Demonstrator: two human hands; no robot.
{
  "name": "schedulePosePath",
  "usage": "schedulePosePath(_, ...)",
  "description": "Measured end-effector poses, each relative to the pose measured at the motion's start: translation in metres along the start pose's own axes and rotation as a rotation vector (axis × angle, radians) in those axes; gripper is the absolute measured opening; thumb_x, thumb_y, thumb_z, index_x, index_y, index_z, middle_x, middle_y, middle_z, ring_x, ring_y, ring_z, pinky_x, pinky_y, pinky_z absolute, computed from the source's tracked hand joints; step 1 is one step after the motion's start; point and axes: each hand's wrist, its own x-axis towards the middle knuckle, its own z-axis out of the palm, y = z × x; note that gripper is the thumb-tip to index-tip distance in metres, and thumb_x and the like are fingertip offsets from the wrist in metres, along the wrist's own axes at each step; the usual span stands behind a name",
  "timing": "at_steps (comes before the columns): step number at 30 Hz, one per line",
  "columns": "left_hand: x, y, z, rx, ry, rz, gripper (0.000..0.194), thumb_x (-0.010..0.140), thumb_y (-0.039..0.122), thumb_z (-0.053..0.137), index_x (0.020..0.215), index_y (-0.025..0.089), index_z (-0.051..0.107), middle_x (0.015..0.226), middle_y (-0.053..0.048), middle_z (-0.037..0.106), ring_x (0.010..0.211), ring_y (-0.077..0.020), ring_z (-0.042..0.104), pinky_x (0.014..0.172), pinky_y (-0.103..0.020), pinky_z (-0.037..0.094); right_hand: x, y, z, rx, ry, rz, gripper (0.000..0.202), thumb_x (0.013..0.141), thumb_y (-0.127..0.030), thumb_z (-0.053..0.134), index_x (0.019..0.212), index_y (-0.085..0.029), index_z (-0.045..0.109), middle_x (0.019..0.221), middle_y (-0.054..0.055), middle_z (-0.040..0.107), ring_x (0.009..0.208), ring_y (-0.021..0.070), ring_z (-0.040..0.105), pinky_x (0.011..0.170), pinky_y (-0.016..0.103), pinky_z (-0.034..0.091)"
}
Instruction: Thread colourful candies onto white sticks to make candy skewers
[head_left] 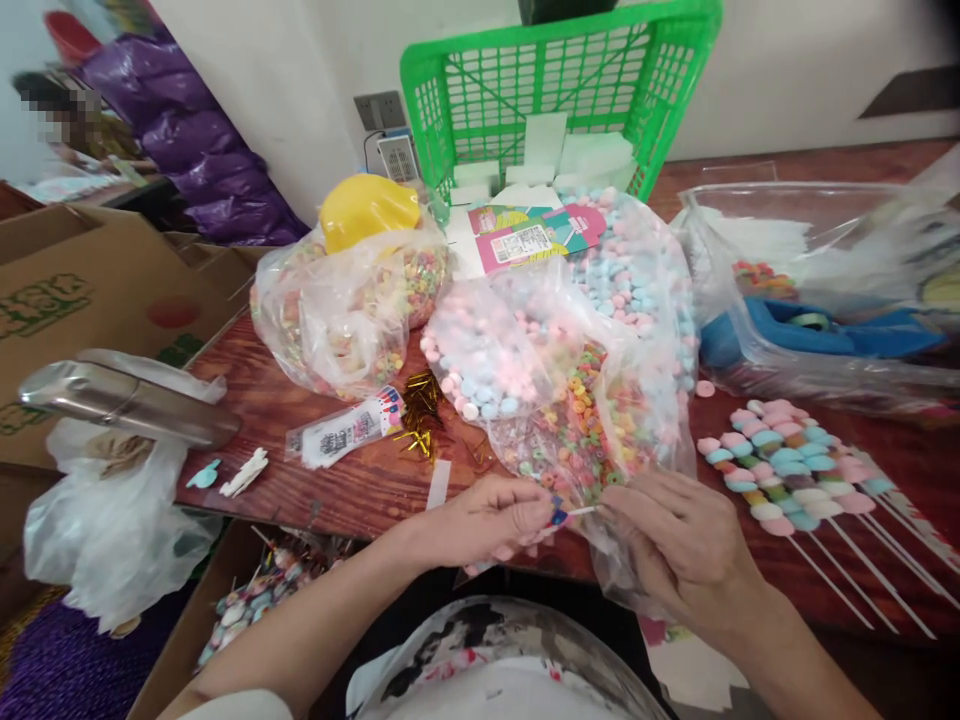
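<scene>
My left hand (499, 515) is closed in a pinch around a small dark blue piece (558, 511) at the table's front edge. A thin white stick (582, 511) runs from that piece to my right hand (675, 530), whose fingers are pressed together on it. Just beyond my hands lies an open clear bag of colourful rings (585, 400). Bags of pink and blue candies (487, 370) lie around it. To the right, several finished candy skewers (795, 465) with white sticks lie on the table.
A green basket (555, 80) stands at the back. A bag of rings with a yellow bowl (367, 212) sits at the left, near a steel flask (127, 400). A clear bin (825, 350) holds a blue scoop. Cardboard boxes (90, 310) stand far left. Another person is in the far background.
</scene>
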Motion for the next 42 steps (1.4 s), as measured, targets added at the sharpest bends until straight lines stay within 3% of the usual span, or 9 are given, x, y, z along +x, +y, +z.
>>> schedulePosePath(6, -0.002, -0.012, -0.005, -0.514, 0.073, -0.017, 0.062, 0.071, 0.062, 0.068, 0.103, 0.009, 0.066, 0.07, -0.006, 0.066, 0.04, -0.0061, 0.047, 0.033, -0.016, 0.027, 0.014, -0.005, 0.006, -0.018, 0.047, -0.047, 0.021, 0.086, -0.004, 0.05, 0.1, -0.015, 0.061, 0.077, 0.005, 0.067, 0.069, 0.0176, 0.058, 0.065, 0.031, 0.043)
schedulePosePath(14, -0.019, -0.03, 0.004, -0.362, 0.328, -0.076, 0.042, 0.072, 0.057, 0.07, 0.079, 0.016, 0.059, 0.038, 0.008, 0.043, 0.025, -0.0061, 0.031, 0.022, -0.015, 0.019, 0.034, -0.029, 0.043, 0.0, -0.104, -0.042, 0.023, 0.087, -0.004, 0.043, 0.083, -0.017, 0.061, 0.067, 0.004, 0.057, 0.065, 0.0189, 0.051, 0.063, 0.033, 0.042)
schedulePosePath(16, -0.022, -0.034, 0.003, -0.302, 0.43, 0.012, 0.04, 0.078, 0.056, 0.064, 0.078, 0.016, 0.059, 0.039, 0.009, 0.039, 0.027, -0.0047, 0.029, 0.025, -0.014, 0.019, 0.037, -0.033, 0.049, 0.059, -0.073, 0.022, 0.022, 0.09, -0.007, 0.044, 0.098, -0.018, 0.062, 0.079, 0.005, 0.064, 0.073, 0.0192, 0.057, 0.069, 0.033, 0.045)
schedulePosePath(19, -0.024, -0.035, -0.004, -0.101, 0.652, 0.29, 0.033, 0.086, 0.047, 0.059, 0.079, 0.015, 0.065, 0.049, 0.005, 0.044, 0.037, -0.0035, 0.033, 0.034, -0.014, 0.025, 0.04, -0.046, 0.056, 0.289, 0.065, 0.332, 0.04, 0.093, -0.018, 0.05, 0.133, -0.022, 0.045, 0.109, 0.008, 0.065, 0.082, 0.0164, 0.061, 0.076, 0.031, 0.051)
schedulePosePath(22, -0.021, -0.029, -0.008, 0.104, 0.808, 0.555, 0.02, 0.087, 0.034, 0.061, 0.083, 0.018, 0.072, 0.064, 0.001, 0.053, 0.053, -0.0073, 0.047, 0.048, -0.017, 0.039, 0.043, -0.064, 0.069, 0.467, 0.172, 0.481, 0.033, 0.088, -0.026, 0.059, 0.121, -0.022, 0.055, 0.094, 0.004, 0.064, 0.07, 0.0139, 0.057, 0.063, 0.026, 0.051)
schedulePosePath(24, -0.019, -0.024, -0.005, 0.145, 0.788, 0.6, 0.015, 0.086, 0.03, 0.062, 0.083, 0.02, 0.073, 0.071, -0.001, 0.056, 0.063, -0.0102, 0.053, 0.056, -0.02, 0.044, 0.045, -0.071, 0.077, 0.498, 0.236, 0.43, 0.013, 0.089, -0.022, 0.056, 0.099, -0.021, 0.065, 0.081, 0.002, 0.062, 0.071, 0.0145, 0.058, 0.065, 0.027, 0.05)
schedulePosePath(26, -0.018, -0.023, 0.001, 0.09, 0.72, 0.542, 0.015, 0.087, 0.032, 0.062, 0.088, 0.021, 0.072, 0.079, -0.002, 0.057, 0.065, -0.0107, 0.054, 0.058, -0.021, 0.046, 0.046, -0.072, 0.081, 0.511, 0.334, 0.421, 0.017, 0.091, -0.016, 0.051, 0.086, -0.021, 0.066, 0.075, 0.001, 0.062, 0.072, 0.0148, 0.059, 0.067, 0.027, 0.049)
schedulePosePath(32, -0.015, -0.039, 0.012, -0.343, 0.353, 0.277, 0.035, 0.09, 0.049, 0.052, 0.079, 0.017, 0.057, 0.061, 0.002, 0.052, 0.051, -0.0108, 0.054, 0.05, -0.025, 0.051, 0.041, -0.062, 0.081, 0.4, 0.348, 0.318, 0.023, 0.09, -0.009, 0.049, 0.091, -0.022, 0.069, 0.078, 0.003, 0.062, 0.069, 0.0149, 0.06, 0.065, 0.029, 0.05)
schedulePosePath(42, -0.008, -0.032, 0.015, -0.625, 0.21, 0.22, 0.045, 0.073, 0.054, 0.072, 0.069, 0.012, 0.054, 0.058, 0.002, 0.055, 0.048, -0.0085, 0.054, 0.051, -0.022, 0.047, 0.035, -0.052, 0.092, 0.399, 0.511, 0.391, 0.021, 0.083, -0.008, 0.061, 0.09, -0.023, 0.073, 0.083, 0.002, 0.058, 0.077, 0.015, 0.058, 0.063, 0.027, 0.048)
